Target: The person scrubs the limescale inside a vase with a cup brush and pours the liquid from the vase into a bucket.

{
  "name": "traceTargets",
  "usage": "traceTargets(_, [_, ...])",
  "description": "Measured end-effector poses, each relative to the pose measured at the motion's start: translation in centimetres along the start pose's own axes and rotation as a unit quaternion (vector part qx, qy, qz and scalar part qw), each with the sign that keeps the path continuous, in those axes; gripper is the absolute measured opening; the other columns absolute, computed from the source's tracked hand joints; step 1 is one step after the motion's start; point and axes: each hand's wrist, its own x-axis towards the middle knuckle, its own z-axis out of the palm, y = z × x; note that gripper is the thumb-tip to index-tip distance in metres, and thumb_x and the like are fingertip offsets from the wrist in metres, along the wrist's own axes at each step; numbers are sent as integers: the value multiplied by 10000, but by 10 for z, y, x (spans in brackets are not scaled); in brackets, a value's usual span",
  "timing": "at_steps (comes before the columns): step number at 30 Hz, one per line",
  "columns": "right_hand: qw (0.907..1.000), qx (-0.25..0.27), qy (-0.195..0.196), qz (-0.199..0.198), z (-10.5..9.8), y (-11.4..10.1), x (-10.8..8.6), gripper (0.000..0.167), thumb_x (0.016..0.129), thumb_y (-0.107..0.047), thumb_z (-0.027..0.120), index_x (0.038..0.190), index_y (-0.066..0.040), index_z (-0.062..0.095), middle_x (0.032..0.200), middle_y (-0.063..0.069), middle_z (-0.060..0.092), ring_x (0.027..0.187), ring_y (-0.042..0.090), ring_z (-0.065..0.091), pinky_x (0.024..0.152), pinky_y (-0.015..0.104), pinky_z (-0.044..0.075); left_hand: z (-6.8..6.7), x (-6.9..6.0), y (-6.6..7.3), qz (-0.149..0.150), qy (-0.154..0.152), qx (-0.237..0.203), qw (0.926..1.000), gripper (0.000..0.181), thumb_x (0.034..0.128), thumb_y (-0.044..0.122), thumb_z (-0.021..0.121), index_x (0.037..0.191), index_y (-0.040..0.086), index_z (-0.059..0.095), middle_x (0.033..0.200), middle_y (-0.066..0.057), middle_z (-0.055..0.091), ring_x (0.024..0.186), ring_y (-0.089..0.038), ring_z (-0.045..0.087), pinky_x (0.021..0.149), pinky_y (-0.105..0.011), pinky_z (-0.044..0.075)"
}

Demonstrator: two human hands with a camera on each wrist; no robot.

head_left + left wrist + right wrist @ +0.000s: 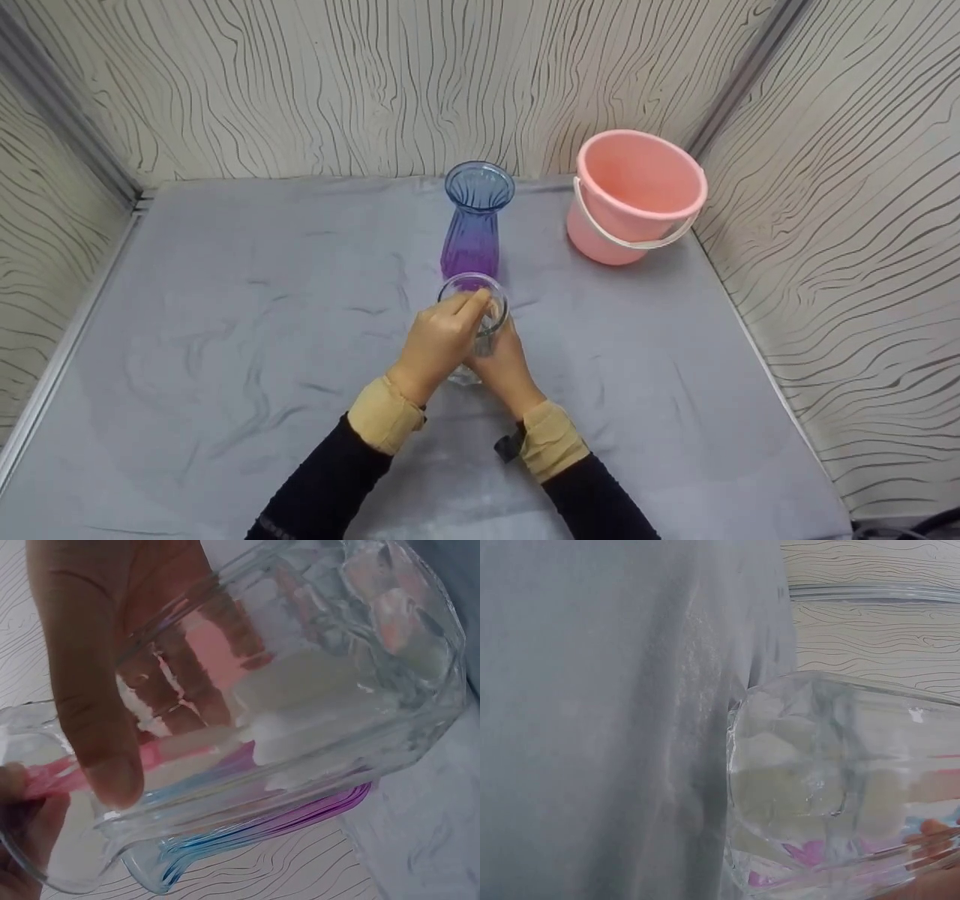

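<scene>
A clear glass vase (pixel 337 742) with a flared mouth and faceted base is in front of me; whether its base touches the cloth I cannot tell. My right hand (pixel 506 371) grips its body, thumb (pixel 94 705) on the near side and fingers seen through the glass. At the mouth, my left hand (pixel 439 337) pinches a slim pink-handled stick (pixel 52 778) that reaches into the vase. The stick's inner end looks pale and blurred, its kind unclear. Just behind stands a ribbed glass vase (pixel 472 232), blue at the top and purple below.
A pink bucket (pixel 607 236) with a white handle (pixel 637 244) stands at the back right, close to the wall. Grey wrinkled cloth (pixel 247 300) covers the table. Wood-grain patterned panels (pixel 337 90) enclose the back and both sides.
</scene>
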Motion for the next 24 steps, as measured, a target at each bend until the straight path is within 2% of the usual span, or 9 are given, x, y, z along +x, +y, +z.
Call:
traceTargets(7, [9999, -127, 20, -36, -1, -1, 0, 873, 735, -129, 827, 1444, 105, 374, 1440, 290, 467, 1373, 422, 431, 1165, 529, 323, 1, 0, 0, -131, -316, -29, 9994, 166, 878, -16, 746, 1035, 1, 696, 882, -98, 688, 745, -220, 709, 637, -310, 607])
traceTargets(15, [9999, -114, -17, -9, 0, 0, 0, 929, 759, -121, 812, 1503, 106, 303, 1508, 295, 406, 1414, 417, 384, 1182, 527, 296, -1, 4, 2, -545, -586, -201, 9966, 103, 915, 62, 734, 1005, 28, 697, 852, -91, 667, 654, -227, 674, 553, -335, 586])
traceTargets(24, [9996, -208, -14, -209, 1, 1, 1, 926, 784, -138, 850, 1506, 82, 314, 1512, 285, 405, 1401, 413, 406, 1167, 520, 329, -7, 11, 1, -1153, -876, -608, 9876, 93, 946, 66, 701, 1002, -9, 697, 898, -138, 709, 800, -284, 720, 672, -394, 614])
